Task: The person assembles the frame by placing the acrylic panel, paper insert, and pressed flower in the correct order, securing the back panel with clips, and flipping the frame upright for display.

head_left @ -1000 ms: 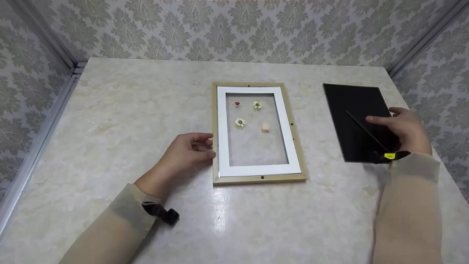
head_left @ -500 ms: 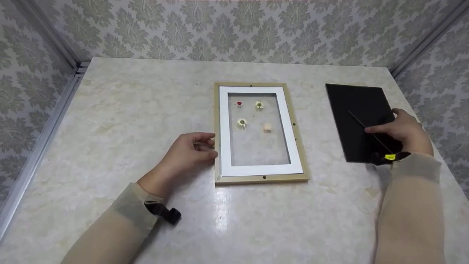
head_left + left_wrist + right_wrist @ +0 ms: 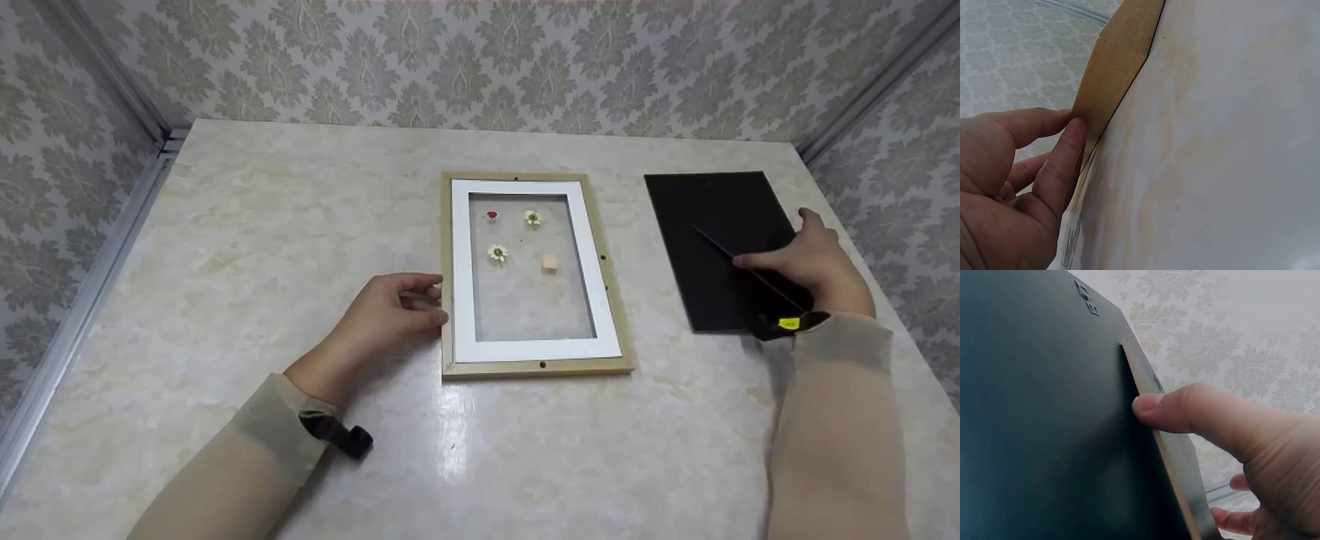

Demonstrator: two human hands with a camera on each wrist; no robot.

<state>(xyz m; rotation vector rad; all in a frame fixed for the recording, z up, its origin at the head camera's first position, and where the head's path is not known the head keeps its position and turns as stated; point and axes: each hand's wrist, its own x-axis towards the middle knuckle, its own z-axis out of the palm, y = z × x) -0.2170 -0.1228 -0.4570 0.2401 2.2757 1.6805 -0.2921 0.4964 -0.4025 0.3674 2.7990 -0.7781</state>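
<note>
Now it's one hand to each piece: left hand (image 3: 386, 307) at the wooden frame (image 3: 487, 370), right hand (image 3: 817, 262) on the black panel (image 3: 705, 274).
Nearest comes the frame's pale lower bar, a dark hole midway along it, then a white mat (image 3: 536, 349) bordering a see-through pane (image 3: 532, 307). Across it sit a cream flower (image 3: 497, 253) and a peach-coloured piece (image 3: 549, 263), with a red bloom (image 3: 492, 215) and second cream flower (image 3: 532, 217) farther up. The frame lies between the hands: left thumb and fingertips, loosely bent, rest against its outer side; the panel sits well to its right, held between right thumb and fingers, thumb on a slanting strip (image 3: 1165, 458). Beyond rises patterned wallpaper (image 3: 450, 67).
</note>
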